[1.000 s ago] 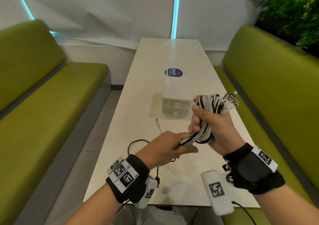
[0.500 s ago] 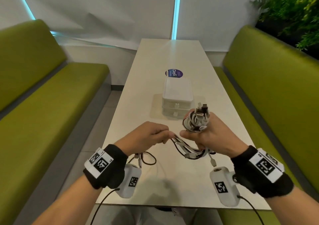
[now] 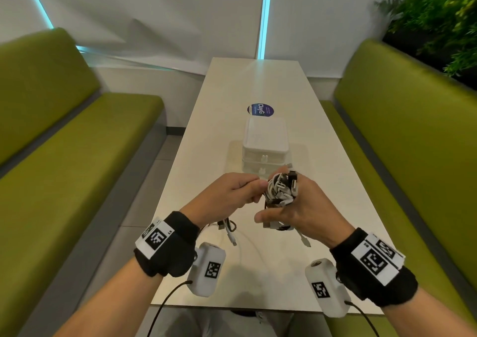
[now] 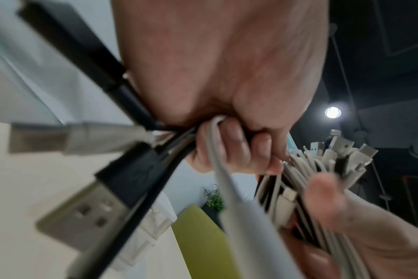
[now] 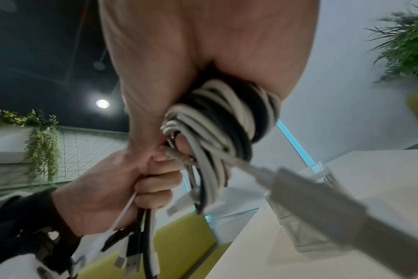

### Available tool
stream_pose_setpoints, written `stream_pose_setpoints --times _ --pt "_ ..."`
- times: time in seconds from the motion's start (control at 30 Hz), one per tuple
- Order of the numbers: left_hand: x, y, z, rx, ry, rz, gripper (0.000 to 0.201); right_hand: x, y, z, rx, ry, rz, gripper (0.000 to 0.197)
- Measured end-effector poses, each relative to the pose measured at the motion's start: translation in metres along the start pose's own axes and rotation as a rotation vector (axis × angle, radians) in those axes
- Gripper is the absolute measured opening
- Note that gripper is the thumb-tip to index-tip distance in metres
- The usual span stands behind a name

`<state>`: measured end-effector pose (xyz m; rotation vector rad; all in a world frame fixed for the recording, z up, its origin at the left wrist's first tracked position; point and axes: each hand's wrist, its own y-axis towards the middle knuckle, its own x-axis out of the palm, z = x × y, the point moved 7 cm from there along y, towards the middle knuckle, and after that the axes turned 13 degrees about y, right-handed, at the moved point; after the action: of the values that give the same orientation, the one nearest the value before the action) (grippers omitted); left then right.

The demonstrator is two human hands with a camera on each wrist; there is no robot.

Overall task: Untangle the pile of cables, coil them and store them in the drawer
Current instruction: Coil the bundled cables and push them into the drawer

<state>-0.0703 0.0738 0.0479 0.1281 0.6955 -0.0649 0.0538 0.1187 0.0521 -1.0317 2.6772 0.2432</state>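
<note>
A bundle of white and black cables (image 3: 281, 189) is wound into a coil and held above the table by my right hand (image 3: 299, 207), whose fingers curl round it; plug ends stick up from its top. The coil (image 5: 224, 120) fills the right wrist view. My left hand (image 3: 232, 197) sits just left of the bundle and grips the loose cable ends (image 4: 170, 147), several of which hang below it with USB plugs (image 3: 227, 230). The white drawer box (image 3: 265, 148) stands on the table behind the hands, both drawers closed.
The long white table (image 3: 258, 83) runs away from me, with a round blue sticker (image 3: 260, 109) behind the drawer box. Green benches (image 3: 77, 161) flank both sides. Plants (image 3: 444, 14) stand at the back right.
My left hand has moved right and up, from apart to close against the bundle. My right hand has lowered and turned the coil, so its plug ends now point up.
</note>
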Motion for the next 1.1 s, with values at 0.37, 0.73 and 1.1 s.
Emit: stream_pose_setpoints --times 0.37,0.73,1.1 --pt "0.007 -0.003 -0.027 -0.091 0.246 0.08 0.038 -0.011 0.0 0.021 0.077 -0.073 0.043 0.019" --pt "0.029 -0.009 -0.045 -0.196 0.396 -0.068 0.056 -0.023 -0.002 0.009 0.064 0.114 0.112 0.011" --pt "0.07 0.012 0.002 -0.068 -0.019 0.038 0.143 -0.026 -0.001 -0.01 -0.125 0.292 0.173 0.012"
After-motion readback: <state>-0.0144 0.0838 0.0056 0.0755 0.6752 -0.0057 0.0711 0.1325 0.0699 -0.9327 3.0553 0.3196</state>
